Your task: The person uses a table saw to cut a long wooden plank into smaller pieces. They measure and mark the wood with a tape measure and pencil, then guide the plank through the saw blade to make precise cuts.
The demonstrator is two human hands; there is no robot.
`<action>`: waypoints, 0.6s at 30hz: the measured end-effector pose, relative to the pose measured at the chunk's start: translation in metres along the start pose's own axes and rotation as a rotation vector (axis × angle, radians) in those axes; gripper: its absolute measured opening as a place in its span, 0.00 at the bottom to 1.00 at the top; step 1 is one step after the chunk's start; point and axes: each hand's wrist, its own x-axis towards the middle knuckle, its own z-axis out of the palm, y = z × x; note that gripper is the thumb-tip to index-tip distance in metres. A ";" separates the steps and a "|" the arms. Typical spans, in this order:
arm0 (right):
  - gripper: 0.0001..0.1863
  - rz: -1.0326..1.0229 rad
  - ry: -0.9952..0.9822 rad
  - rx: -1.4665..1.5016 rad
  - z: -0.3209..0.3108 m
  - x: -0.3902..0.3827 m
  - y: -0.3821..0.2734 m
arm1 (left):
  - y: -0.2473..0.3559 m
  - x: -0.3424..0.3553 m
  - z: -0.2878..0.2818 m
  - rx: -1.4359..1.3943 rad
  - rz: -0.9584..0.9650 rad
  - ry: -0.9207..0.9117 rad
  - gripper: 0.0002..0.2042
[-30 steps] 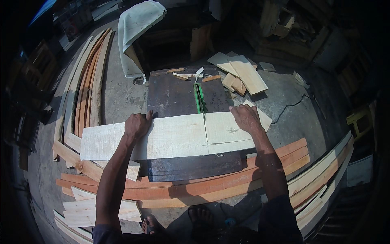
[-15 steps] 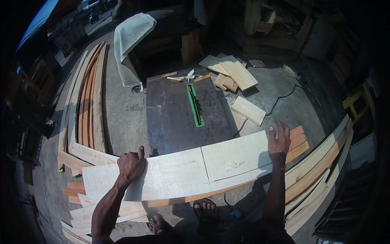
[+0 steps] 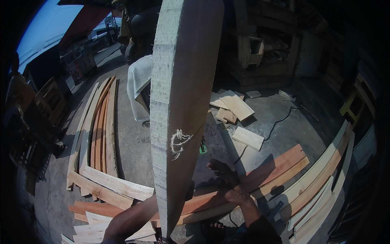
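Observation:
A wide pale wooden board (image 3: 187, 97) stands on end close in front of me, its narrow edge turned toward me and its upper end out of the frame. Curled wood shavings (image 3: 178, 143) cling to its face. My left hand (image 3: 189, 191) grips the board low down, mostly hidden behind it, with only a dark part showing past its right side. My right hand (image 3: 226, 177) is open beside the board, fingers apart and holding nothing, above reddish planks (image 3: 272, 166). Behind the board, a dark table top (image 3: 213, 140) with a green-edged slot (image 3: 203, 147) is partly covered.
Long planks (image 3: 97, 130) lie on the floor to the left, and more (image 3: 321, 171) to the right. Short offcuts (image 3: 235, 105) and a small board (image 3: 248, 138) lie beyond the table near a black cable (image 3: 280, 122). A white cloth-like cover (image 3: 138, 87) stands at the back.
The board has gone from lying flat across the table's near edge to standing upright. My right hand has let go of it and moved left; the reddish planks underneath now show.

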 end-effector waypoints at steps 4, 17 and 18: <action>0.33 0.186 -0.225 0.168 0.042 0.032 -0.034 | 0.002 0.011 0.041 -0.065 0.165 -0.110 0.36; 0.28 0.396 -0.261 -0.732 -0.056 0.048 -0.046 | -0.015 -0.056 -0.062 0.293 0.340 -0.563 0.26; 0.28 0.430 -0.303 -0.799 -0.069 0.053 -0.038 | -0.016 -0.067 -0.079 0.286 0.371 -0.590 0.24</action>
